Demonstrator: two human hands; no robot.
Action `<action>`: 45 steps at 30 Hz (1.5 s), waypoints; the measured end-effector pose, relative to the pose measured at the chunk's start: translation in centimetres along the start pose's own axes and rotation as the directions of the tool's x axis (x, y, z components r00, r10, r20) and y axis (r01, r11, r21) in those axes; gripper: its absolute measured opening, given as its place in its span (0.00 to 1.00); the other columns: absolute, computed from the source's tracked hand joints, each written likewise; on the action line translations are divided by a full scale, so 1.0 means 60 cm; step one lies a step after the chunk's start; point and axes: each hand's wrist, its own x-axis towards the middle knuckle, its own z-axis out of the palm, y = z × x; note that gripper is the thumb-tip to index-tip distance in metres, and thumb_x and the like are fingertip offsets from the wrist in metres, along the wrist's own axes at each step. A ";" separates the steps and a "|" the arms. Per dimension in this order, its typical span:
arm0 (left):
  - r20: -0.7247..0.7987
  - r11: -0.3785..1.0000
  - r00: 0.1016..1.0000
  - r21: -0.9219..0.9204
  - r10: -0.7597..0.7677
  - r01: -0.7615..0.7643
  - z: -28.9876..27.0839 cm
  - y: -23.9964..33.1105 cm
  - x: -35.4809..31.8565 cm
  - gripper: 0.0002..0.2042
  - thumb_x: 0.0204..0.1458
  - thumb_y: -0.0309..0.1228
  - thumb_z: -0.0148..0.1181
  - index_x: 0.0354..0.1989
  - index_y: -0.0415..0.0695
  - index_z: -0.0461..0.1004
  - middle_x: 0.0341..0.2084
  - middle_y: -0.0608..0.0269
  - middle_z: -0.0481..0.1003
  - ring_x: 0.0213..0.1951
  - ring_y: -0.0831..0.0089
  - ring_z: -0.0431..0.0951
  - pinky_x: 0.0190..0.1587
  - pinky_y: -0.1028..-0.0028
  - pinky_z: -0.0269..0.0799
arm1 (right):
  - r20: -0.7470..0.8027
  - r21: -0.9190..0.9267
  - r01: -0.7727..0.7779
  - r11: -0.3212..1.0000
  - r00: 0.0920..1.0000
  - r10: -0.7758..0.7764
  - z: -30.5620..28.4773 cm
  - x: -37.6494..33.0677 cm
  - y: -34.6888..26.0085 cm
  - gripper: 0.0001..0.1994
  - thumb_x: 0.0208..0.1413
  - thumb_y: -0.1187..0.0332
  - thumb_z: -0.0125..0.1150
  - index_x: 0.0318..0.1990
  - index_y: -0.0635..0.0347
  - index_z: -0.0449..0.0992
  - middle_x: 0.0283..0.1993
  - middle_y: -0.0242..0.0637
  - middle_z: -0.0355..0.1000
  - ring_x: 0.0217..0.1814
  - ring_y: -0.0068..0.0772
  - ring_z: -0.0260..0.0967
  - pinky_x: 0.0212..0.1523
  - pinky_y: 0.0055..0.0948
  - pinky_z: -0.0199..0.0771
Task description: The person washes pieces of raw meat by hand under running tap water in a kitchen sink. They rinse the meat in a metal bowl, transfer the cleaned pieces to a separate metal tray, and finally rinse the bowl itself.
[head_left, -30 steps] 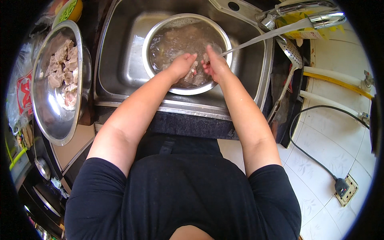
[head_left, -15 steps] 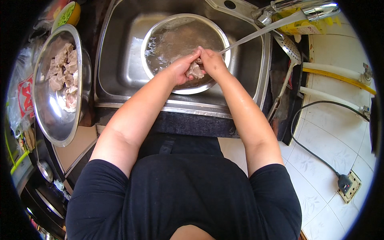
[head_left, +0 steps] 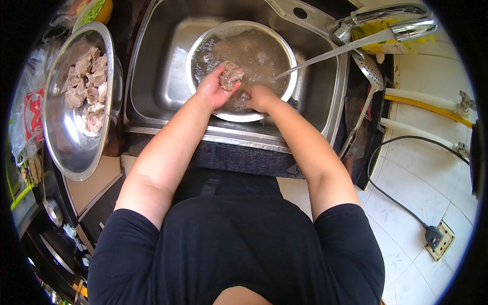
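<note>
A pale chunk of meat (head_left: 231, 76) is gripped in the left hand (head_left: 216, 89), the fingers curled around it from below, and it is held just above the cloudy water in the round metal bowl (head_left: 223, 30). The right hand (head_left: 259, 96) is placed just beside it, lowered to the water near the bowl's front rim, with its fingers turned down and hidden, so whether anything is clasped there cannot be told. More pieces of meat are dimly seen under the water farther back in the bowl. The bowl is set inside the steel sink (head_left: 152, 76), filling most of its right part. A thin stream of water (head_left: 325, 53) is thrown slantwise from the tap (head_left: 401, 20) at the upper right and is met by the water's surface near the bowl's right side. Beyond the sink's right edge, a slotted ladle (head_left: 368, 76) is leaned against the dark counter, and white pipes (head_left: 427, 99) are run along the tiled wall. On the tiled floor at the right, a black cable (head_left: 396, 198) is led to a plug (head_left: 434, 236). To the left of the sink, a large metal basin (head_left: 76, 147) is tilted on the counter, and a heap of washed meat pieces (head_left: 86, 86) is held in its upper half
</note>
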 end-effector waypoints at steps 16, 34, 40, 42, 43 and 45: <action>-0.127 0.952 0.991 0.297 -0.037 0.074 0.004 -0.002 0.006 0.14 0.54 0.40 0.40 0.43 0.46 0.66 0.32 0.61 0.74 0.28 0.75 0.74 0.22 0.79 0.71 | -0.146 0.968 0.102 0.229 0.972 0.184 -0.048 -0.009 0.000 0.12 0.55 0.62 0.48 0.43 0.57 0.61 0.28 0.37 0.68 0.19 0.23 0.60 0.16 0.20 0.58; -0.086 0.880 0.989 0.470 0.121 -0.066 0.037 0.012 -0.052 0.12 0.50 0.42 0.52 0.40 0.53 0.65 0.31 0.71 0.72 0.29 0.79 0.73 0.20 0.82 0.65 | -0.216 0.800 0.215 0.561 0.974 -0.065 -0.070 -0.001 -0.081 0.27 0.57 0.48 0.29 0.47 0.64 0.63 0.37 0.46 0.70 0.37 0.37 0.69 0.30 0.30 0.68; -0.005 0.996 0.999 0.078 0.038 -0.038 -0.003 0.056 -0.085 0.16 0.50 0.43 0.51 0.43 0.48 0.66 0.36 0.59 0.72 0.28 0.74 0.74 0.19 0.81 0.69 | -0.215 0.870 0.166 0.464 0.975 0.054 -0.069 0.013 -0.045 0.14 0.53 0.63 0.47 0.41 0.63 0.69 0.39 0.41 0.69 0.41 0.33 0.67 0.37 0.28 0.67; 0.167 0.998 0.986 -0.051 -0.024 0.033 -0.006 0.058 -0.100 0.16 0.51 0.43 0.48 0.43 0.47 0.66 0.38 0.54 0.71 0.26 0.71 0.75 0.19 0.80 0.70 | -0.458 0.362 0.103 0.926 0.885 0.081 -0.065 0.032 -0.017 0.14 0.52 0.65 0.46 0.42 0.63 0.69 0.43 0.45 0.66 0.46 0.38 0.64 0.44 0.34 0.65; 0.198 0.996 0.980 -0.078 -0.022 0.038 -0.010 0.058 -0.104 0.17 0.52 0.43 0.48 0.44 0.46 0.65 0.39 0.51 0.70 0.26 0.71 0.75 0.20 0.80 0.71 | -0.566 0.038 -0.003 0.999 0.824 0.024 -0.058 0.040 -0.009 0.14 0.51 0.66 0.46 0.42 0.63 0.68 0.45 0.47 0.65 0.49 0.41 0.63 0.47 0.37 0.63; 0.263 0.991 0.965 -0.124 -0.021 0.056 -0.019 0.058 -0.107 0.18 0.52 0.43 0.47 0.46 0.45 0.64 0.40 0.46 0.69 0.25 0.69 0.75 0.22 0.79 0.73 | -0.471 -0.159 -0.222 0.962 0.873 0.123 -0.039 0.052 -0.014 0.14 0.50 0.67 0.46 0.42 0.63 0.68 0.48 0.49 0.62 0.51 0.44 0.61 0.51 0.38 0.60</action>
